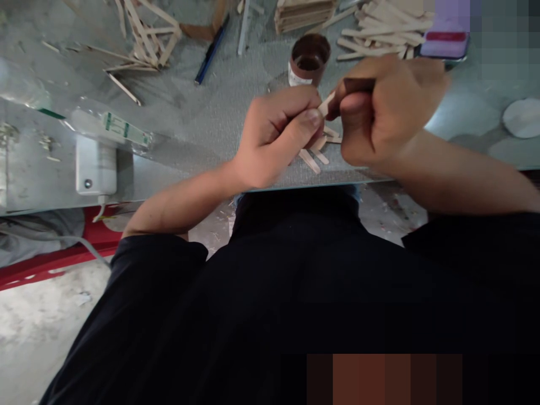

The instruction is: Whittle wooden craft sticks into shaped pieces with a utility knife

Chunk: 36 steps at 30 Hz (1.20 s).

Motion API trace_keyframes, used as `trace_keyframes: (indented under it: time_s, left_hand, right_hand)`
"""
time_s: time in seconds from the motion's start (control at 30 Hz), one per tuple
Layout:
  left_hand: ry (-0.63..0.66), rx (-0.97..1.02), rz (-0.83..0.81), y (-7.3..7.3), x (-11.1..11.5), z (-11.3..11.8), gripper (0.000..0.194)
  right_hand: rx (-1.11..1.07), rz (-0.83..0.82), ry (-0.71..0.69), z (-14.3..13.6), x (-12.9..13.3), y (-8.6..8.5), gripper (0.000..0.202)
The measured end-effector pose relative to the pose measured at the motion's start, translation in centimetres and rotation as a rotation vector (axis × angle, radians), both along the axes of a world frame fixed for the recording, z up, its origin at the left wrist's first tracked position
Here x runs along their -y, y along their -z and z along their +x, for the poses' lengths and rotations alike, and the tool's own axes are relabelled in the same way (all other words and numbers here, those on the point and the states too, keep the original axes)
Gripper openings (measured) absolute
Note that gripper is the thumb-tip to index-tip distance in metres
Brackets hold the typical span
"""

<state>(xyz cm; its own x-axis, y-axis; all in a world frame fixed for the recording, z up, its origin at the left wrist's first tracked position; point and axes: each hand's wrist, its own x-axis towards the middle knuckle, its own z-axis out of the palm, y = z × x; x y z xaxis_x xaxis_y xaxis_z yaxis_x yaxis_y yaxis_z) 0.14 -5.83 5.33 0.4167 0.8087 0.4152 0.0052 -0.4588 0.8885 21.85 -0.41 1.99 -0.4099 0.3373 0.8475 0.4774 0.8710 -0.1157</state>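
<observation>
While both hands meet over the desk (202, 118) edge, readout left to right:
left hand (274, 135): fingers pinched tight on a wooden stick (326, 104), just left of centre.
stick: touches both hands, tilted toward 1 o'clock.
right hand (386, 112): fingers curled around a dark handle (358, 85).
glue pot (309, 59): 12 o'clock of the hands.
loose sticks (314, 157): 6 o'clock, on desk.

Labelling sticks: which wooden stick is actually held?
The short wooden stick pinched between left hand and right hand; the other sticks lie on the table.
</observation>
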Motion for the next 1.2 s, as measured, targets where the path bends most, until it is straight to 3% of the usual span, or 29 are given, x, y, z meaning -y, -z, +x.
trace_keyframes:
  time_s: [0.1, 0.47, 0.87, 1.03, 1.2]
  left_hand:
    - [0.000, 0.060, -0.035, -0.1, 0.0, 0.4, 0.035]
    - [0.011, 0.109, -0.117, -0.4, 0.0, 0.6, 0.034]
    - [0.061, 0.096, -0.137, -0.3, -0.4, 0.5, 0.041]
    - [-0.016, 0.206, -0.130, 0.1, -1.0, 2.0, 0.057]
    - [-0.003, 0.124, -0.204, -0.8, -1.1, 3.1, 0.040]
  right_hand:
    - [0.014, -0.064, -0.048, 0.0, 0.3, -0.5, 0.044]
    - [0.033, -0.293, -0.006, -0.7, 1.3, -1.1, 0.066]
    - [-0.011, -0.228, -0.124, -0.6, 1.5, -1.5, 0.041]
    - [0.087, -0.227, -0.066, -0.4, 0.8, -0.9, 0.053]
    - [0.158, -0.220, -0.067, -0.2, 0.6, -0.6, 0.063]
